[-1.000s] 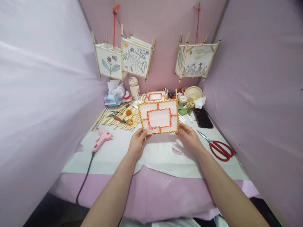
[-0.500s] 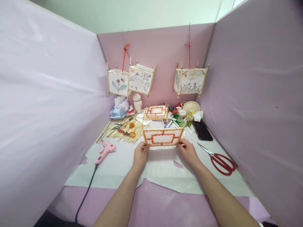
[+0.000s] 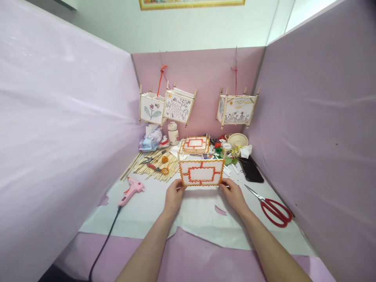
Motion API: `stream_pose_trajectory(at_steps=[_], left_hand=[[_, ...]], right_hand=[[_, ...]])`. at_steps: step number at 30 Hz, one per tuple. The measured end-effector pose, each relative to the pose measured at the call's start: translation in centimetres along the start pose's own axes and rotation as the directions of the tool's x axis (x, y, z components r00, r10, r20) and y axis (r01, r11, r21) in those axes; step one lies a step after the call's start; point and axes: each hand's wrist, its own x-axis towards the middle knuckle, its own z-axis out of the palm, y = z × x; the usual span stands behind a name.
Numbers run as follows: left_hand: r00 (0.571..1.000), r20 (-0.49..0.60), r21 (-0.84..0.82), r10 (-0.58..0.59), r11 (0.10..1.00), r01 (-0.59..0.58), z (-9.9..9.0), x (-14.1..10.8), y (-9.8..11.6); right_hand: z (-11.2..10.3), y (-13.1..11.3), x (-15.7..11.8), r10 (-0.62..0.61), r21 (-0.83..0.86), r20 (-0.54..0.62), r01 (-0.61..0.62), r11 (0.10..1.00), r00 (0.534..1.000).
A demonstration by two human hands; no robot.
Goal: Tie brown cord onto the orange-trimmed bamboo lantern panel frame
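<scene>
Clock face centred on the framed panel, twelve towards the back wall.

Item: one framed panel (image 3: 201,173), white, edged in wavy orange with a red inner rectangle. I am seeing it above the middle of the counter (image 3: 199,223), standing near upright. Its long axis is running nine to three, its decorated face is pointing to six, and its posts are jutting above the upper corners. Whether its foot is touching the counter, I cannot tell.

Hands, two: the left hand (image 3: 173,196) is pinching the lower corner at eight between thumb and fingers; the right hand (image 3: 234,194) is pinching the corner at four likewise. From the left hand the panel is lying towards two, from the right towards ten; both are touching it, neither nearer.

Surroundings: at twelve, a similar trimmed piece (image 3: 195,143) is sitting just behind. At eleven, a bottle (image 3: 173,135) is standing. Towards ten, sticks (image 3: 161,176) are lying loosely side by side, bearing pliers (image 3: 154,167) and an orange yarn ball (image 3: 165,159). Between eight and nine, a pink glue gun (image 3: 134,186) is lying. At three, a dark phone (image 3: 252,170) is resting; at four, red-handled scissors (image 3: 262,198) are pointing towards ten.
</scene>
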Motion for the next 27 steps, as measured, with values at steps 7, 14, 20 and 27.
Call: stream_pose_trajectory(at_steps=[7,14,20,27], left_hand=[[1.000,-0.025,-0.011,0.004,1.000,-0.004,0.0,-0.3,0.5],[1.000,-0.026,-0.033,-0.012,0.999,0.011,0.0,-0.2,0.4],[1.000,-0.024,-0.038,-0.015,0.999,0.014,0.0,-0.3,0.7],[0.999,-0.034,-0.032,-0.026,0.999,0.025,0.1,-0.4,0.7]], right_hand=[[0.0,-0.2,0.0,0.011,-0.006,-0.036,-0.011,1.000,0.999],[0.2,-0.1,-0.1,0.024,-0.027,-0.023,-0.025,0.999,0.999],[0.2,0.5,0.0,0.033,-0.003,-0.013,-0.033,0.999,0.999],[0.2,0.9,0.0,0.060,0.012,0.003,-0.060,0.998,0.998]])
